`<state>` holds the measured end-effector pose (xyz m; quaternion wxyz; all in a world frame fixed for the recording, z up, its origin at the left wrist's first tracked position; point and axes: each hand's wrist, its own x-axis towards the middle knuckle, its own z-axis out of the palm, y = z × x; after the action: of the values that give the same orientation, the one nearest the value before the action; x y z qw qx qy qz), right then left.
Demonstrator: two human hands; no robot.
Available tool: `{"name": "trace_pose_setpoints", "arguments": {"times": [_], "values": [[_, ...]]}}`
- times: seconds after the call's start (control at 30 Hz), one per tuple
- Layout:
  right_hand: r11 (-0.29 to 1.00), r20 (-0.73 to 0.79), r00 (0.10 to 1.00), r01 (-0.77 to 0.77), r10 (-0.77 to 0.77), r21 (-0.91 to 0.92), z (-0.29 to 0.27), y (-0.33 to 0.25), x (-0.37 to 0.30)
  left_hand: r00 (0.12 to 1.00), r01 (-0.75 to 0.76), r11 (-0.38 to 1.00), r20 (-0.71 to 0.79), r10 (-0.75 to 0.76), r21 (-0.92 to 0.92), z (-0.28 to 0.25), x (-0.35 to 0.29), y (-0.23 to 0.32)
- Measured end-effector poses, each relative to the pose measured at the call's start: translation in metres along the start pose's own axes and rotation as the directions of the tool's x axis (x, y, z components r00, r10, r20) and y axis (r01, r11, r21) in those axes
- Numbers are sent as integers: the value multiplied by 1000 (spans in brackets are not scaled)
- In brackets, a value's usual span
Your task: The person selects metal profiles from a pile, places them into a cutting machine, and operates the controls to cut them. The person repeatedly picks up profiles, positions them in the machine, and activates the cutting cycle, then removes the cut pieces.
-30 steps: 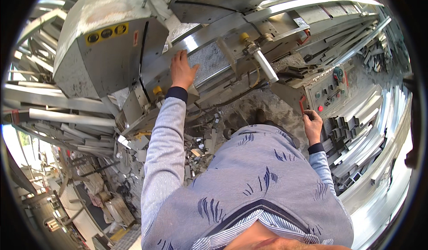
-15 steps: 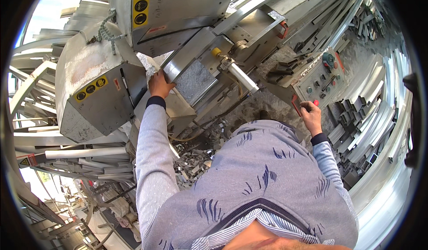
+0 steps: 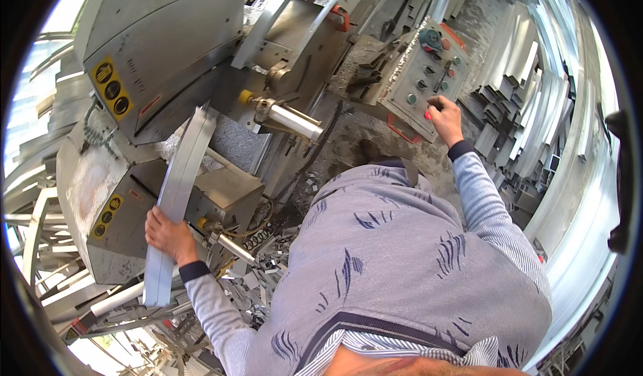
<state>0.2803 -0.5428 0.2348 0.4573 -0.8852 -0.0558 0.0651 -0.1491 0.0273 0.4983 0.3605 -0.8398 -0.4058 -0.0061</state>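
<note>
My left hand (image 3: 171,235) is closed around a silver metal profile (image 3: 182,168), thumb on one side and fingers over the other. The profile slants from below the hand up to the saw machine's grey housing (image 3: 181,61), its upper end beside the cutting area. My right hand (image 3: 445,118) is closed at the corner of a control panel (image 3: 408,84), with curled fingers against a red knob (image 3: 428,114). Part of the knob is covered by the fingers. Near the machine bed a pneumatic clamp cylinder (image 3: 295,121) points toward me; a second cylinder (image 3: 234,247) sits lower down.
A second angular housing (image 3: 117,215) with warning stickers stands at the left. Another silver profile (image 3: 268,24) lies along the machine at the top. Metal offcuts (image 3: 258,279) litter the floor by my left arm. Stacked profiles (image 3: 516,88) fill the right side.
My left hand has moved left and down from the machine bed and now holds a slanted metal profile. My right hand stays at the red knob while the view has shifted.
</note>
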Motion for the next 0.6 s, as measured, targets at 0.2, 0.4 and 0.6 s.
{"name": "trace_pose_setpoints", "arguments": {"times": [0.2,0.4,0.6], "values": [[987,-81,993,-98,88,-130,-8,14,42,972,-235,966,44,231,108,-39,-15,1],[926,-200,953,-274,226,-260,-14,8,75,945,-314,937,142,294,154,-46,-18,28],[785,-257,880,-473,400,-399,-14,8,120,914,-290,956,307,265,39,-68,-39,58]]}}
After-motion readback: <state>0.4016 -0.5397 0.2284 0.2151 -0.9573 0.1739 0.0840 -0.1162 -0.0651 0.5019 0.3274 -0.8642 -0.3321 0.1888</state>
